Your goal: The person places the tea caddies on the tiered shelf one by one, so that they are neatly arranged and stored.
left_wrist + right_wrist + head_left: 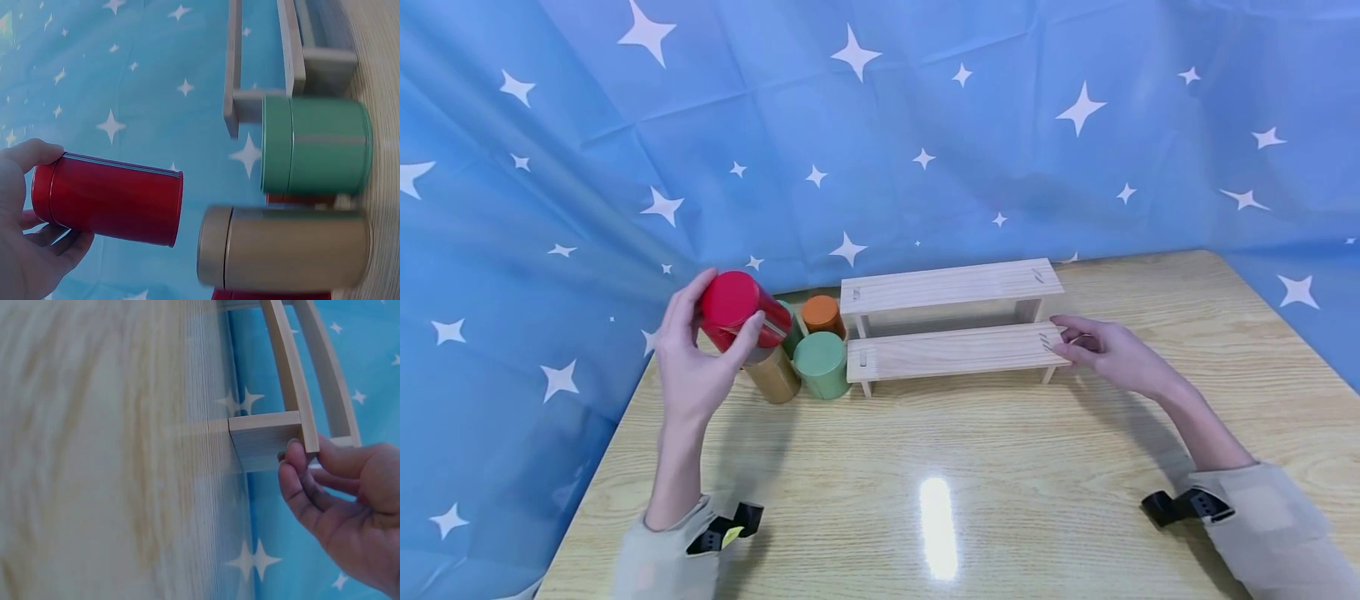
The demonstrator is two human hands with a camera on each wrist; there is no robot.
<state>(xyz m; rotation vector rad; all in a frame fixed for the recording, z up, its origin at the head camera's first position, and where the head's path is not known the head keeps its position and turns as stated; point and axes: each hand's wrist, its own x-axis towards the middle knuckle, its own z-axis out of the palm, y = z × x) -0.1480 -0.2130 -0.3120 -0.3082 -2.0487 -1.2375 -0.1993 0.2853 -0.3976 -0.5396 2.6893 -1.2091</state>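
My left hand [696,375] grips a red lidded tin [730,302], tilted and raised above a group of tins at the left. In the left wrist view the fingers and thumb curl round the lid end of the red tin [115,200], apart from the gold tin [294,250]. A two-tier wooden shelf [947,352] stands right of the tins. At its right end my right hand [1112,354] pinches the end of the lower board. The right wrist view shows thumb and fingertips at that board's corner [310,440].
Beside the shelf's left end stand a light green tin [822,367] and an orange tin [822,315]; a darker green tin [792,332] is partly hidden. Part of another red tin [269,295] shows beyond the gold one. A blue star-patterned cloth [887,125] hangs behind the wooden table [850,492].
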